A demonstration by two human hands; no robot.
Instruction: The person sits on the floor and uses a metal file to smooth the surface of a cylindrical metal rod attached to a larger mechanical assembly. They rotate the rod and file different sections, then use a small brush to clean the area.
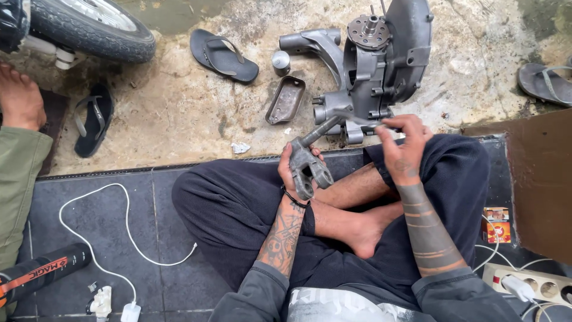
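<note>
Over the crossed legs, head view: the left hand (293,170) is wrapped around the forked end of a grey cast-metal part with a long shaft (311,160), fingers clenched on it, while the right hand (404,148) pinches the far end of the shaft between fingertips. Part sits at centre, near the person, just short of the grey engine casing (372,65) standing on the rough concrete floor (179,113) beyond. Judged rigid, fairly heavy for its size and probably greasy (surface looks dull and smeared); firmest hold is the thick forked end, where the left hand has it. Left of the casing lie a small metal cover tray (286,99) and a dark sandal (223,55).
</note>
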